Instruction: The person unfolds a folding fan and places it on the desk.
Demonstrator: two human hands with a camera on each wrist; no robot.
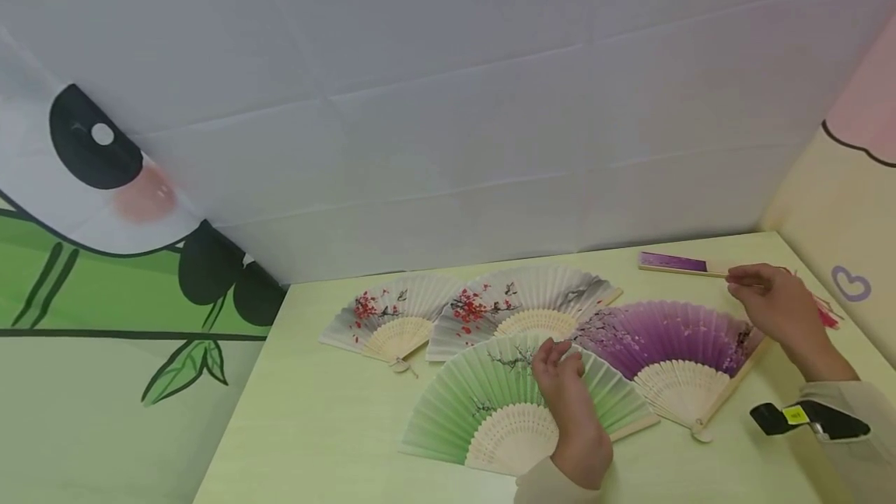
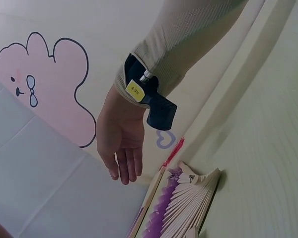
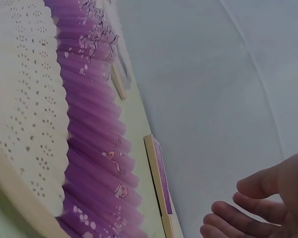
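My right hand (image 1: 780,309) is over the far right of the table, beside a folded purple fan (image 1: 675,264). The left wrist view has this right hand (image 2: 121,139) hanging with loose fingers and holding nothing. A gap parts its fingers from the folded fan (image 3: 160,173) in the right wrist view. Over a spread green fan (image 1: 448,411) is my left hand (image 1: 574,407), its fingers loosely bent around nothing; only a sliver shows in the left wrist view. A spread purple fan (image 1: 665,333) lies between the hands, its pale ribs (image 3: 25,114) large in the right wrist view.
Two spread white fans with red blossoms, one at the left (image 1: 399,306) and one in the middle (image 1: 532,290), lie behind the green fan. A red tassel (image 1: 828,313) lies near the right edge. A pale wall (image 1: 448,138) rises behind the table (image 1: 301,411).
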